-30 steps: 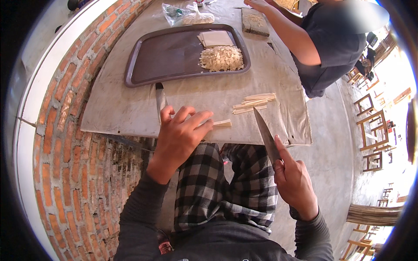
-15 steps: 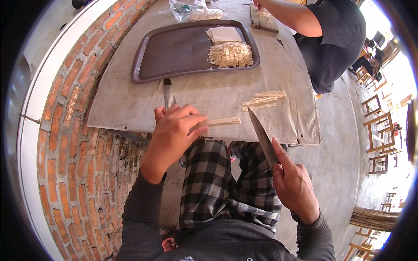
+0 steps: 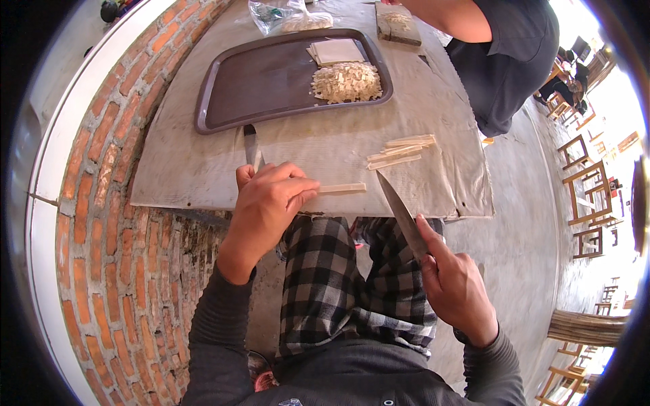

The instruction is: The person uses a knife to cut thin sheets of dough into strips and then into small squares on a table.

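My left hand (image 3: pixel 269 203) rests at the near edge of the table, fingers closed on a thin stack of pale flat strips (image 3: pixel 343 188), whose free ends point right. My right hand (image 3: pixel 455 287) grips a long pointed knife (image 3: pixel 401 213), its forefinger along the blade's spine. The knife's tip is up and left, just short of a loose group of similar strips (image 3: pixel 403 150). Beyond my left hand a second blade with a dark end (image 3: pixel 251 144) lies on the cloth, partly covered by the fingers.
A brown tray (image 3: pixel 250 76) holds a heap of small chopped pale pieces (image 3: pixel 347 84) and square sheets (image 3: pixel 336 52). Behind it is a clear plastic bag (image 3: pixel 298 19). A co-worker's arm (image 3: pixel 447 17) reaches over a wooden board (image 3: pixel 398 31). A brick wall (image 3: pixel 112 271) runs along the left.
The strips under my left hand, slightly fanned before, now lie lined up more evenly. Both hands keep their grips; the whole view has shifted a little.
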A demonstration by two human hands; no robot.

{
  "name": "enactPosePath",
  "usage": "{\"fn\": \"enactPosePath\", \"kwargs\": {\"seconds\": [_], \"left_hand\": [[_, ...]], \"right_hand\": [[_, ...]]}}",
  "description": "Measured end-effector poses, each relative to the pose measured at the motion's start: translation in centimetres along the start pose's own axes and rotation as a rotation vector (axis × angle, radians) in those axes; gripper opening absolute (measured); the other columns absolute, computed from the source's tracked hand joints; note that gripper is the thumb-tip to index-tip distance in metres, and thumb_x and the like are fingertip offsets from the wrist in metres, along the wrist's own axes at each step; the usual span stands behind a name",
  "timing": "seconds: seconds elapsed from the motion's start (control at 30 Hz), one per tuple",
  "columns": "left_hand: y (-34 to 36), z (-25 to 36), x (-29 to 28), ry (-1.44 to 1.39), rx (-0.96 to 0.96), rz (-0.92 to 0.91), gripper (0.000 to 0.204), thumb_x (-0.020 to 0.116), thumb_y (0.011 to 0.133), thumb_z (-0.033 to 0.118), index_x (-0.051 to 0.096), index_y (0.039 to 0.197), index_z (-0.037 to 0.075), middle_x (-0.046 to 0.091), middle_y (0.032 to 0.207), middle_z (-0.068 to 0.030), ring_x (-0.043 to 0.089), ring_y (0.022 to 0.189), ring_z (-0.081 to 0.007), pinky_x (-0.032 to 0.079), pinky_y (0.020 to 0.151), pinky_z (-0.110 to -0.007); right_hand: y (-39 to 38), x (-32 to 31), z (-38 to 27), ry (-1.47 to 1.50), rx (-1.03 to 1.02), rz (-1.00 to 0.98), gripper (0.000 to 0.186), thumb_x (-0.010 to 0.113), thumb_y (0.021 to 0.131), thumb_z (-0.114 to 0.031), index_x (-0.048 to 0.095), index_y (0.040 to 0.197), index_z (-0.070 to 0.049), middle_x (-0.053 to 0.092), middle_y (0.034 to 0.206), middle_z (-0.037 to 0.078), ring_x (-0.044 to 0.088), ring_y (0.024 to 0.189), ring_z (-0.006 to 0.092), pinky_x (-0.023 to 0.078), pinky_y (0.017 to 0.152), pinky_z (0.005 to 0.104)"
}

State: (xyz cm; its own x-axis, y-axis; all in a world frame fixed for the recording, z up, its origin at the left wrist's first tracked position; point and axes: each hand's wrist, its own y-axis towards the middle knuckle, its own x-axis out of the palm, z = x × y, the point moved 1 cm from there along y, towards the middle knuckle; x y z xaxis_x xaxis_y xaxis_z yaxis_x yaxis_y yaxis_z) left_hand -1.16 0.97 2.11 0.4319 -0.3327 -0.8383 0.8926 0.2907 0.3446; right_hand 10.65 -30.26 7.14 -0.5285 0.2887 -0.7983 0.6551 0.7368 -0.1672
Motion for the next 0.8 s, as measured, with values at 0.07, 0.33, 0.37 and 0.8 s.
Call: {"fn": "enactPosePath", "kwargs": {"seconds": [0.07, 0.33, 0.37, 0.8], "left_hand": [[0.0, -0.1, 0.0, 0.012, 0.004, -0.026, 0.019, 0.088, 0.098, 0.021, 0.09, 0.115, 0.014, 0.081, 0.112, 0.0006, 0.074, 0.105, -0.021, 0.036, 0.102, -0.041], [1.2, 0.8, 0.7, -0.067, 0.284, -0.008, 0.036, 0.088, 0.097, 0.023, 0.084, 0.13, 0.01, 0.079, 0.128, -0.0061, 0.073, 0.116, -0.029, 0.05, 0.109, -0.047], [1.2, 0.6, 1.4, -0.133, 0.252, -0.026, 0.035, 0.088, 0.098, 0.022, 0.084, 0.13, 0.008, 0.079, 0.127, -0.0076, 0.073, 0.117, -0.0308, 0.054, 0.107, -0.048], [3.7, 2.7, 3.7, -0.301, 0.091, -0.021, 0.044, 0.088, 0.097, 0.005, 0.076, 0.139, 0.001, 0.083, 0.111, -0.0187, 0.081, 0.095, -0.0348, 0.066, 0.085, -0.044]], "right_hand": [[0.1, 0.0, 0.1, -0.005, 0.001, 0.02, 0.069, 0.06, 0.105, -0.002, 0.051, 0.173, -0.009, 0.065, 0.082, 0.034, 0.069, 0.077, 0.0567, 0.055, 0.075, 0.0569], [0.0, 0.3, -0.5, 0.139, 0.054, 0.012, 0.08, 0.059, 0.099, -0.003, 0.043, 0.177, -0.009, 0.069, 0.088, 0.036, 0.071, 0.081, 0.0574, 0.057, 0.081, 0.0581], [-0.1, 0.7, -0.2, 0.138, 0.03, 0.01, 0.082, 0.059, 0.098, -0.004, 0.041, 0.178, -0.008, 0.069, 0.086, 0.036, 0.071, 0.079, 0.0573, 0.056, 0.079, 0.0614], [-0.5, 0.9, 0.9, 0.188, 0.081, 0.056, 0.084, 0.058, 0.095, -0.006, 0.042, 0.177, -0.008, 0.07, 0.092, 0.041, 0.072, 0.084, 0.059, 0.056, 0.085, 0.0638]]}}
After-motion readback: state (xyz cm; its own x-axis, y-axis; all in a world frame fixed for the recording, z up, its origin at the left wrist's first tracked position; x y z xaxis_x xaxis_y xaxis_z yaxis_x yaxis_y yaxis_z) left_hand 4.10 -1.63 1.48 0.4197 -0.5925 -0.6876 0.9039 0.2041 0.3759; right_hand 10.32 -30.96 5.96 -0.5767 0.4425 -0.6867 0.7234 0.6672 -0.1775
